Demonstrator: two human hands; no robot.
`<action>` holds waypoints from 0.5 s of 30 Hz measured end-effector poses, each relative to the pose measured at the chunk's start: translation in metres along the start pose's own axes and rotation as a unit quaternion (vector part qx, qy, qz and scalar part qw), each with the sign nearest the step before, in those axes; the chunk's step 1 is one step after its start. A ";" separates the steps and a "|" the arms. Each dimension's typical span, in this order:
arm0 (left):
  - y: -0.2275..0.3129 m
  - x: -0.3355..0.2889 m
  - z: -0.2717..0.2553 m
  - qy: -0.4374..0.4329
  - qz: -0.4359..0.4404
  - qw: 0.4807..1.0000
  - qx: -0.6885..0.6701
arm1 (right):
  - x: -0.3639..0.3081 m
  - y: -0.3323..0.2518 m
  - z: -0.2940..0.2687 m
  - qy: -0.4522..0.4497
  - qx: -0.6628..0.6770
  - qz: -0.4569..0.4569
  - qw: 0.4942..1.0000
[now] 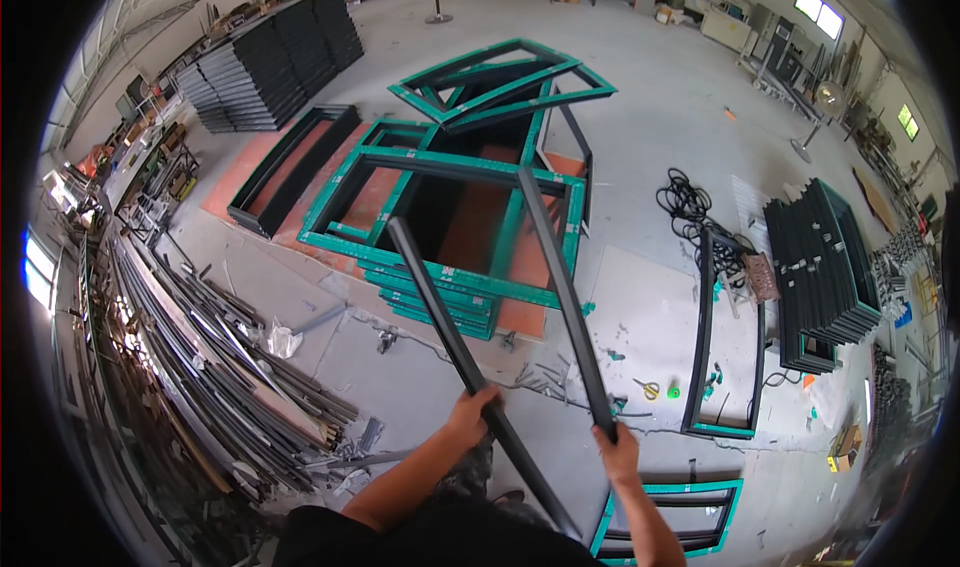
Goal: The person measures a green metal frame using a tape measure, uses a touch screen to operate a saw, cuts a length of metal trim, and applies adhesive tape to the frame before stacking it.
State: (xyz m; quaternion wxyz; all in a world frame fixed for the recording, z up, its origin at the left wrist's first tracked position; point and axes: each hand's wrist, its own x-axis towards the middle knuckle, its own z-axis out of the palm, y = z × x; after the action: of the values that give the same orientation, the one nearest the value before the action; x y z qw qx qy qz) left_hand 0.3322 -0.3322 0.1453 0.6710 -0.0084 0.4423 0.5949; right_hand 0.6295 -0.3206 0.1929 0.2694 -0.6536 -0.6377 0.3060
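My left hand [472, 415] is wrapped round a long dark metal bar [436, 305], which slants from the lower middle up and away to the left. In my right hand [617, 451] is a second dark metal bar [562, 277], gripped near its lower end and pointing up and away. Both bars are held apart above the floor. Beyond their far ends lies a stack of frames with green tape [430, 273]. Below my right forearm a small green-taped frame [735, 507] lies on the floor, partly hidden by the arm.
Many long metal profiles [215, 387] lie at the left. A tall stack of dark frames [280, 62] stands far left, another stack [822, 267] at the right. Black cable [685, 202], a dark frame [700, 337], scissors [648, 390] and green tape [673, 393] lie on the floor.
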 end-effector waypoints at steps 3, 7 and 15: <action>0.032 0.065 -0.033 0.008 -0.008 0.990 -0.142 | 0.089 -0.015 0.024 -0.009 -0.046 0.005 0.999; 0.117 0.094 0.033 -0.021 -0.035 0.983 -0.179 | 0.200 -0.013 0.034 -0.019 -0.128 0.015 0.992; 0.199 0.197 0.063 -0.003 0.074 0.990 -0.121 | 0.434 -0.030 0.113 -0.007 -0.231 -0.120 0.966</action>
State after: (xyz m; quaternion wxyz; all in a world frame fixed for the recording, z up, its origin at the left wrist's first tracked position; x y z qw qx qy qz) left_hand 0.1890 -0.0846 0.1677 0.6203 -0.0547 0.3645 0.6924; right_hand 0.5253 0.1098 0.1152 0.1416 -0.6146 -0.7666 0.1206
